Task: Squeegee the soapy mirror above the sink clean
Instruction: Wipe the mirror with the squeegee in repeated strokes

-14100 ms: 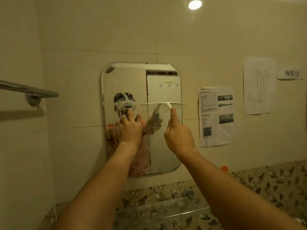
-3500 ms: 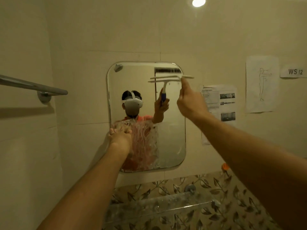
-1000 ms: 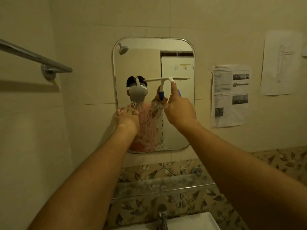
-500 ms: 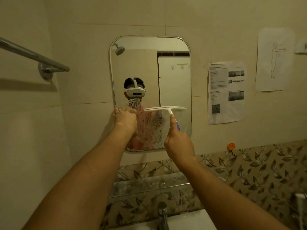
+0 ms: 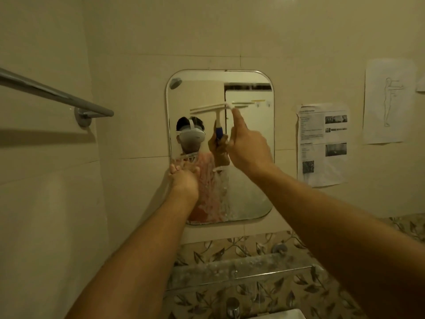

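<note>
on the cream tiled wall above the white sink (image 5: 280,316), the rounded rectangular mirror (image 5: 253,134) looks clear in its upper half, while white soapy streaks (image 5: 213,192) cover its lower middle. the right hand (image 5: 248,150) has its grip closed round the blue handle of the white squeegee (image 5: 213,108). its index finger reaches up toward the blade, which lies against the glass high up, left end slightly lower than right. the left hand (image 5: 184,178) rests at the mirror's lower left edge, touching the suds; whether its grip hooks the rim or only presses, i cannot tell.

the main risk is that left hand: it sits in the path of a downward pull, so the blade would likely stop short or skip round it, leaving a soapy patch. the tilted blade could also press unevenly and leave a thin line of film. a wet handle may twist in the fingers partway down. foam pushed down will probably drip onto the narrow glass shelf (image 5: 241,265) below the mirror. leaning hard with both hands could strain the mirror's mounting.
</note>
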A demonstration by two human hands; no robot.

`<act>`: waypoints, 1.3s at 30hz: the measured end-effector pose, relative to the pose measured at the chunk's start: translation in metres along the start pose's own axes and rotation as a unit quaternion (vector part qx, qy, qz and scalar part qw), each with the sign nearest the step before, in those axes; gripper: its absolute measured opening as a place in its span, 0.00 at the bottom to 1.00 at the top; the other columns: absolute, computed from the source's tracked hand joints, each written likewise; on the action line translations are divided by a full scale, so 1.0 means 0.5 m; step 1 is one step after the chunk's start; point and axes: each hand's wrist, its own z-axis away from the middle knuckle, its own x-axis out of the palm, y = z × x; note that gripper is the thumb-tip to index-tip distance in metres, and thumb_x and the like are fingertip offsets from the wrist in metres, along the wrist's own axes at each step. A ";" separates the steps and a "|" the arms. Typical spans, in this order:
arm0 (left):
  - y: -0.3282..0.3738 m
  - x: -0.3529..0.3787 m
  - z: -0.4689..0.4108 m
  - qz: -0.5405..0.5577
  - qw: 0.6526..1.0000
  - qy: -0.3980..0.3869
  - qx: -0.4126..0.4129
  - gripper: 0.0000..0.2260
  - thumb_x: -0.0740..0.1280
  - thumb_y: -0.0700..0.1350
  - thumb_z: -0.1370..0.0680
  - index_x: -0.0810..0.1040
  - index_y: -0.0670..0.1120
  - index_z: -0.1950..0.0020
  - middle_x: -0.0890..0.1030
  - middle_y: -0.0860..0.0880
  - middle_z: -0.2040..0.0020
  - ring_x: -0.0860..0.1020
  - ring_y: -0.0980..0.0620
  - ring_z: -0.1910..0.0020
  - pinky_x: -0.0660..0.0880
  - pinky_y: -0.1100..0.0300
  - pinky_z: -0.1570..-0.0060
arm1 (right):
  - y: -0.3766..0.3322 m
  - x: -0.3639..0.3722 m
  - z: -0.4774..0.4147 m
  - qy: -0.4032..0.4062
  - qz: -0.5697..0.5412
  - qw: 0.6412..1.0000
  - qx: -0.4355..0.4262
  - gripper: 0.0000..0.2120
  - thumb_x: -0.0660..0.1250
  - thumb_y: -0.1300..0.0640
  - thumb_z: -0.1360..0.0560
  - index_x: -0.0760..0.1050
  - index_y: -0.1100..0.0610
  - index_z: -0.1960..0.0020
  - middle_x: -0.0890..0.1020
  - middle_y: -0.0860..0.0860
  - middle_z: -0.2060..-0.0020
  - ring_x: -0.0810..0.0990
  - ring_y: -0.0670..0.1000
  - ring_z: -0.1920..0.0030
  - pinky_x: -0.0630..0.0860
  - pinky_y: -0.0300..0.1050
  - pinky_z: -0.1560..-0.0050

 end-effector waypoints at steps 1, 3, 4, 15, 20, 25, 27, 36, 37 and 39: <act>-0.004 0.000 0.003 0.008 1.000 0.005 0.007 0.43 0.71 0.55 0.24 0.49 0.49 0.17 0.61 0.38 0.21 0.57 0.32 0.23 0.47 0.35 0.24 | -0.017 -0.004 -0.029 0.002 0.004 1.000 -0.001 0.34 0.58 0.56 0.16 0.44 0.43 0.17 0.79 0.53 0.64 0.80 0.54 0.66 0.83 0.55 0.63; -0.008 -0.001 0.014 0.028 0.999 0.022 0.018 0.45 0.73 0.56 0.27 0.51 0.48 0.18 0.63 0.38 0.22 0.61 0.32 0.24 0.56 0.35 0.25 | -0.043 -0.009 -0.080 0.005 0.018 1.000 0.005 0.38 0.61 0.58 0.18 0.43 0.42 0.17 0.79 0.55 0.61 0.81 0.55 0.64 0.84 0.57 0.60; -0.009 0.000 0.018 0.037 0.999 0.026 0.019 0.45 0.73 0.56 0.27 0.51 0.48 0.18 0.64 0.39 0.23 0.64 0.32 0.26 0.62 0.36 0.27 | -0.055 -0.009 -0.102 0.007 0.026 1.000 0.007 0.38 0.61 0.59 0.18 0.43 0.42 0.17 0.79 0.55 0.60 0.81 0.55 0.63 0.84 0.57 0.59; -0.004 0.018 0.013 -0.012 0.999 0.033 0.021 0.47 0.71 0.59 0.27 0.48 0.48 0.17 0.69 0.38 0.26 0.68 0.32 0.29 0.63 0.36 0.29 | -0.060 0.071 -0.108 0.018 0.013 0.999 0.024 0.43 0.62 0.61 0.19 0.37 0.41 0.18 0.79 0.55 0.61 0.80 0.54 0.64 0.84 0.56 0.60; -0.014 0.019 0.023 -0.033 0.999 0.032 0.029 0.46 0.71 0.54 0.24 0.43 0.50 0.17 0.66 0.39 0.23 0.58 0.33 0.23 0.44 0.36 0.23 | -0.003 0.133 0.017 0.010 0.028 0.999 0.012 0.43 0.61 0.57 0.17 0.32 0.39 0.19 0.77 0.54 0.64 0.77 0.50 0.69 0.77 0.47 0.70; -0.020 0.054 0.022 0.009 0.995 0.089 0.045 0.46 0.66 0.65 0.25 0.43 0.52 0.17 0.59 0.39 0.20 0.50 0.31 0.21 0.45 0.35 0.24 | 0.028 0.173 0.120 -0.031 0.026 0.998 0.040 0.42 0.59 0.54 0.16 0.29 0.38 0.20 0.77 0.56 0.60 0.76 0.50 0.67 0.72 0.44 0.71; -0.033 0.065 0.044 0.058 0.993 0.087 0.048 0.50 0.67 0.69 0.28 0.40 0.55 0.18 0.45 0.36 0.19 0.41 0.30 0.22 0.44 0.36 0.23 | 0.039 0.189 0.148 -0.045 0.027 0.997 0.057 0.44 0.60 0.55 0.17 0.29 0.36 0.21 0.78 0.56 0.58 0.78 0.52 0.65 0.79 0.48 0.68; -0.032 0.133 0.124 0.057 0.994 0.066 0.060 0.47 0.70 0.59 0.25 0.38 0.60 0.19 0.34 0.35 0.21 0.37 0.34 0.21 0.48 0.41 0.22 | 0.060 0.230 0.253 -0.070 0.034 0.993 0.086 0.46 0.62 0.53 0.17 0.26 0.34 0.23 0.79 0.57 0.58 0.79 0.54 0.64 0.82 0.52 0.64; -0.026 0.135 0.128 0.060 0.995 0.059 0.058 0.47 0.70 0.59 0.25 0.39 0.60 0.19 0.34 0.35 0.21 0.37 0.34 0.21 0.49 0.41 0.22 | 0.060 0.233 0.263 -0.075 0.033 0.992 0.094 0.46 0.61 0.54 0.17 0.26 0.33 0.23 0.79 0.57 0.59 0.78 0.54 0.65 0.81 0.51 0.65; -0.017 0.138 0.133 0.064 0.996 0.043 0.053 0.47 0.70 0.59 0.25 0.40 0.60 0.18 0.34 0.35 0.21 0.36 0.34 0.21 0.49 0.41 0.22 | 0.057 0.229 0.273 -0.079 0.033 0.991 0.103 0.44 0.59 0.54 0.16 0.26 0.34 0.22 0.78 0.56 0.59 0.77 0.53 0.66 0.79 0.50 0.66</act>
